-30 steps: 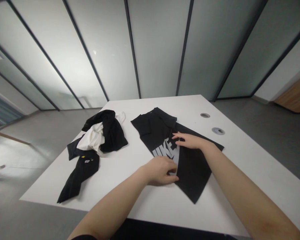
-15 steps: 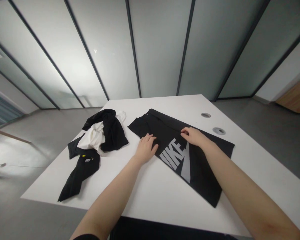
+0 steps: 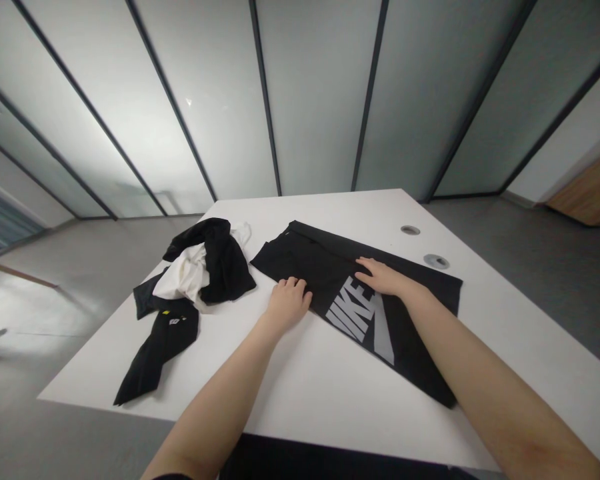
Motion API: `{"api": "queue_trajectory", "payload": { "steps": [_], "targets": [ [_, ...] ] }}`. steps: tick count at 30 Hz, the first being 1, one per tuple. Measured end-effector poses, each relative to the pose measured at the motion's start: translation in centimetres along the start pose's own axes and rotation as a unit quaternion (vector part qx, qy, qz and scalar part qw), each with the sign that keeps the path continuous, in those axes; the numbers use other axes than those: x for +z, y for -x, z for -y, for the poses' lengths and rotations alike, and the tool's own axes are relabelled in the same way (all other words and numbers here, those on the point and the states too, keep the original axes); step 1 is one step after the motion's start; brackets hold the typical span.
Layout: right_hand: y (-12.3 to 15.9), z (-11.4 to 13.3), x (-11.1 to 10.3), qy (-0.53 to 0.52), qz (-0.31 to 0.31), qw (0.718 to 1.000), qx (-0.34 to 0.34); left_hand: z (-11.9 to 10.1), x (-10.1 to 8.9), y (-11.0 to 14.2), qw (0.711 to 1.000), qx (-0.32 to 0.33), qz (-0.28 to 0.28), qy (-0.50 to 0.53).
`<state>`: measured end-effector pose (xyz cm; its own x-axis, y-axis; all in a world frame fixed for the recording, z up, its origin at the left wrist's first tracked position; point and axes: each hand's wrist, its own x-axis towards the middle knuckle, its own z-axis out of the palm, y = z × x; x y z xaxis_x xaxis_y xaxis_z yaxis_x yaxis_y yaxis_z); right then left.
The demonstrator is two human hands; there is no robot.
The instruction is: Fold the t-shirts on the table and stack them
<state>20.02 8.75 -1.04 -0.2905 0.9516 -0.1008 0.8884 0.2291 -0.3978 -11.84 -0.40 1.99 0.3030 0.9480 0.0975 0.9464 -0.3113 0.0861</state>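
Lying flat mid-counter: one black T-shirt [image 3: 325, 259], doubled lengthwise by the look of it, collar end pointing away to the left, hem toward the near right. Pale lettering [image 3: 350, 312] and a grey panel [image 3: 383, 333] face up, uncovered.

Left hand [image 3: 287, 304]: loosely spread on the near edge, thumb apart, no cloth visibly gathered. Right hand [image 3: 381, 276]: fingers laid flat above the lettering, gripping nothing.

Progress, as judged: lengthwise fold seemingly made and being smoothed; no crosswise fold yet. Outstanding, likely — one heap of black clothing [image 3: 229, 268] and white cloth [image 3: 183, 275], crumpled at left, well apart.

Support: white counter [image 3: 325, 407], with two round inserts [image 3: 436, 261] at right.

Differences from half a second ago: near hem corner shifted rightward; right-hand fingers straightened from a pinch; heap unchanged.
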Motion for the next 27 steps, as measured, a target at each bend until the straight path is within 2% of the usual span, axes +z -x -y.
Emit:
{"api": "queue_trajectory", "payload": {
  "steps": [3,7,11,14,18,21,24,27],
  "targets": [
    [0.4,-0.9,-1.0,-0.031,0.027,0.999,-0.012,0.0,0.2,0.2,1.0,0.012,-0.012,0.023],
    [1.2,-0.3,-2.7,-0.058,0.014,0.998,-0.014,1.1,0.8,-0.6,0.995,0.018,-0.046,0.091],
    [2.0,2.7,-4.1,-0.056,0.012,0.998,0.003,4.4,1.5,-2.2,0.982,0.002,-0.067,0.179],
    [3.3,6.1,-4.4,-0.057,0.077,0.995,0.013,7.5,1.8,-3.0,0.969,-0.025,-0.106,0.221],
    [5.8,11.4,-2.7,-0.022,0.161,0.986,-0.047,10.1,2.4,-3.2,0.971,-0.046,-0.113,0.207],
    [7.5,14.4,-0.2,0.038,0.161,0.986,-0.017,10.2,2.6,-3.0,0.979,-0.023,-0.105,0.176],
    [8.2,15.6,1.9,0.078,0.138,0.987,-0.008,9.9,2.6,-2.9,0.982,-0.007,-0.102,0.158],
    [7.7,14.7,2.6,0.085,0.122,0.989,-0.001,9.6,2.6,-3.0,0.983,-0.014,-0.104,0.151]
  ]
}}
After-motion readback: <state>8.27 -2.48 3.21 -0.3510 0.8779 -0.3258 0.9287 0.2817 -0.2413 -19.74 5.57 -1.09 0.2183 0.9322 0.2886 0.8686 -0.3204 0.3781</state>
